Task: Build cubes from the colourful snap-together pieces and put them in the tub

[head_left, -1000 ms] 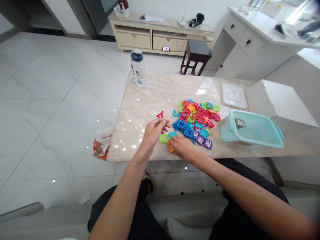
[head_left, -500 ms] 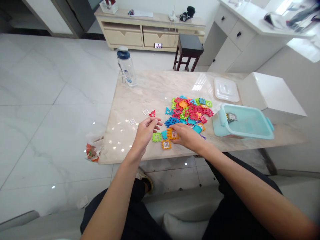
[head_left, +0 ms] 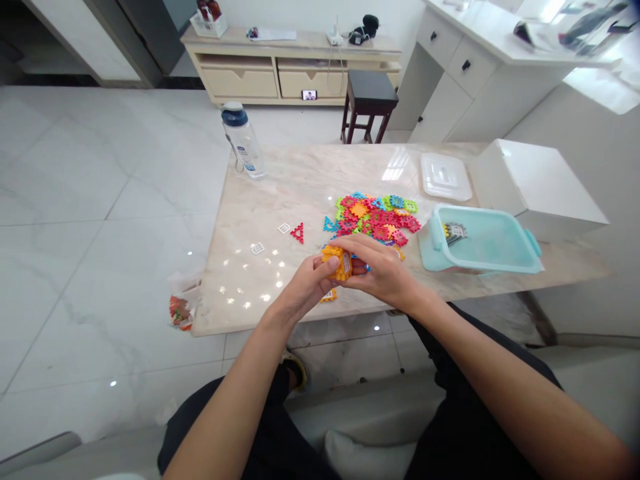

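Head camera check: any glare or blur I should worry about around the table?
Head view: glare washes out the white counter top right; light reflections speckle the marble tabletop; the orange plastic piece between the left hand and right hand looks sharp, partly hidden.

Left hand (head_left: 299, 288) and right hand (head_left: 381, 273) meeting, right fingers (head_left: 360, 245) curled over, both in a grip

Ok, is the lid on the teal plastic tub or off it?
Off. The teal plastic tub stands open with a few pieces showing inside, and a clear lid lies apart from it on the marble table.
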The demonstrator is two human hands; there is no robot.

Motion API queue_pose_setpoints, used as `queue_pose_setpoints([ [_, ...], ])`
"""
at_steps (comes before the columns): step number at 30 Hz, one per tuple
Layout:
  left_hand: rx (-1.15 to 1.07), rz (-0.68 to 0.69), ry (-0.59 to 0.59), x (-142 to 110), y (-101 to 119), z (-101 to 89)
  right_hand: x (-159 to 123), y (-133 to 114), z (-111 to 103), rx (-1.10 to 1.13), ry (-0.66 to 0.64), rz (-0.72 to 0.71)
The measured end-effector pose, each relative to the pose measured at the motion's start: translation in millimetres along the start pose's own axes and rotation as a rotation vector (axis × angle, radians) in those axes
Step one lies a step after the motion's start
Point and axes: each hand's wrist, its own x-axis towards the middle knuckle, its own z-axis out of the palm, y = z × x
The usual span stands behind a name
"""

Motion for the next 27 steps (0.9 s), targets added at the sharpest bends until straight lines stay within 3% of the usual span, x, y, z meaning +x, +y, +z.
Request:
queue_pose_setpoints([
  [5,0.066,-0.033,0.033,-2.7,-0.9,-4.9,-1.3,-1.7,3.0,0.009,-0.031,-0.015],
  [14,0.233,0.002,-0.036,-13.3,6.0,-6.7,-3.9,-2.1,10.5,0.016,-0.088,-0.01],
  [27,0.256,0.042,0.06,-17.6,9.1,-6.3,2.5,-3.4,13.8,0.0,-0.116,-0.015],
])
